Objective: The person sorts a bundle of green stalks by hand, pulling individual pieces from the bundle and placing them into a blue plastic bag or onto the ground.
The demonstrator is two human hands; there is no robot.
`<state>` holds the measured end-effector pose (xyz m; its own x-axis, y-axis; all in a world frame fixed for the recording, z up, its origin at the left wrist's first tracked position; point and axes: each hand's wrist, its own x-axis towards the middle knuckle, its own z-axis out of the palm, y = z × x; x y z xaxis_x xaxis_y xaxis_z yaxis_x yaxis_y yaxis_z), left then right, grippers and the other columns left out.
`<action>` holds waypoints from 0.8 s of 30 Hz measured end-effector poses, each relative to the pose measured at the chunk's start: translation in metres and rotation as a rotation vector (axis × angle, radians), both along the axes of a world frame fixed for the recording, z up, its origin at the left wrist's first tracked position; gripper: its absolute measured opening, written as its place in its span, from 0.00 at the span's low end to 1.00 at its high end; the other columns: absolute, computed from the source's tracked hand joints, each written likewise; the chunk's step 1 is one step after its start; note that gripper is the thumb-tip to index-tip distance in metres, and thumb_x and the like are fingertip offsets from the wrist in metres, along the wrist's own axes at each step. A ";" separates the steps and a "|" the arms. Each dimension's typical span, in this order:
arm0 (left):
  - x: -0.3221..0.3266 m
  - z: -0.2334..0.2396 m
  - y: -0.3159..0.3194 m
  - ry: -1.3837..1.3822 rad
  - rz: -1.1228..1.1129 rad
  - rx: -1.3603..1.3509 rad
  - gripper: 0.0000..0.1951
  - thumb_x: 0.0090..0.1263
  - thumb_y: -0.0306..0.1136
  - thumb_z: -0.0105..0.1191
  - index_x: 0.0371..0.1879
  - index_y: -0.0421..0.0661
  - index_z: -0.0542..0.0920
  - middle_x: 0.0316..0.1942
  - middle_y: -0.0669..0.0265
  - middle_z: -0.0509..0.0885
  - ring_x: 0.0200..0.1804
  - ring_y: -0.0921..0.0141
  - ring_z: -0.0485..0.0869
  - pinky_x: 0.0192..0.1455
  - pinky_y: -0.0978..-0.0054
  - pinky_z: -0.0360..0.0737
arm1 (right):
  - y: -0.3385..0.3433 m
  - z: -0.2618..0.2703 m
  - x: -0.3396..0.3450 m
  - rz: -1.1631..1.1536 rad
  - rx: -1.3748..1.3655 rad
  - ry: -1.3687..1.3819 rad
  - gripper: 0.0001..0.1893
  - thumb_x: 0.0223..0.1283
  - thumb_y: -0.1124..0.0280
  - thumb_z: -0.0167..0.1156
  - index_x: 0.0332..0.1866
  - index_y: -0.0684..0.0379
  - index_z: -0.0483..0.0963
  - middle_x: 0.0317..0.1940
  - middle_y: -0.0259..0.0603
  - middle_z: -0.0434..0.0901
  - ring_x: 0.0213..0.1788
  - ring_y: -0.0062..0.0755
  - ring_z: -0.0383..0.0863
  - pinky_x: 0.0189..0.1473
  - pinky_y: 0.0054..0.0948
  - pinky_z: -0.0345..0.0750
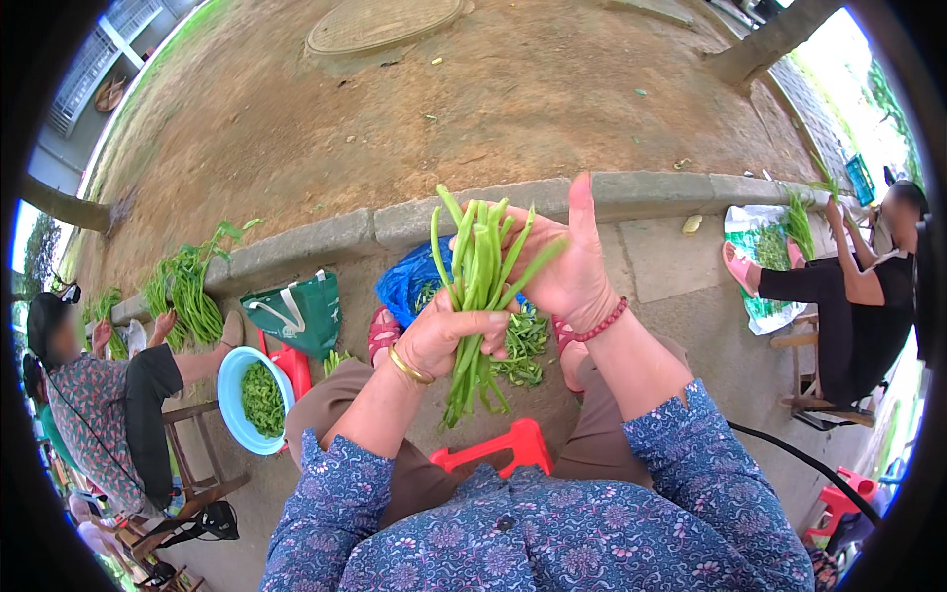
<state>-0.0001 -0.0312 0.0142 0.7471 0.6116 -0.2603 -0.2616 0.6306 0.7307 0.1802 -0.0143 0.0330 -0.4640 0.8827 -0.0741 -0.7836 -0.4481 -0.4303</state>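
Note:
My left hand [444, 333], with a gold-coloured bangle at its wrist, is closed around the middle of a bunch of green leaf-vegetable stems [477, 274]. The stems stand nearly upright, their cut ends fanning out above the fist and thinner ends hanging below. Flat and open, my right hand [566, 270] is held against the right side of the bunch, thumb up, with its fingers partly hidden behind the stems. A red bead bracelet circles that wrist. Below the hands, between my feet, lie a blue plastic bag [410, 277] and a pile of cut greens [527, 344].
To my left stand a light-blue basin [229, 399] of cut greens and a green bag [300, 314]. A stone kerb [658, 196] crosses ahead. People sit at both sides handling greens; a white-and-green sack [766, 311] lies at right. Part of a red plastic stool [529, 444] shows beneath me.

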 end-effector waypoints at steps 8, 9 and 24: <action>0.003 0.006 -0.014 0.089 -0.029 0.072 0.13 0.53 0.27 0.68 0.33 0.42 0.77 0.22 0.66 0.78 0.25 0.72 0.79 0.33 0.71 0.79 | 0.002 -0.002 0.012 0.003 0.070 -0.257 0.16 0.68 0.63 0.54 0.50 0.65 0.77 0.39 0.40 0.84 0.40 0.26 0.83 0.45 0.26 0.79; 0.003 0.007 -0.014 0.108 -0.016 0.094 0.13 0.53 0.26 0.68 0.32 0.42 0.77 0.21 0.66 0.78 0.25 0.72 0.79 0.33 0.71 0.79 | 0.004 -0.002 0.012 -0.012 0.117 -0.270 0.15 0.67 0.63 0.56 0.48 0.65 0.78 0.38 0.39 0.84 0.39 0.25 0.83 0.43 0.24 0.79; 0.005 0.005 -0.010 0.246 0.010 0.075 0.14 0.57 0.19 0.63 0.43 0.42 0.80 0.29 0.70 0.81 0.26 0.76 0.79 0.30 0.79 0.77 | 0.012 -0.004 0.028 -0.059 0.148 -0.607 0.09 0.66 0.66 0.57 0.40 0.61 0.79 0.33 0.34 0.83 0.33 0.21 0.81 0.37 0.23 0.77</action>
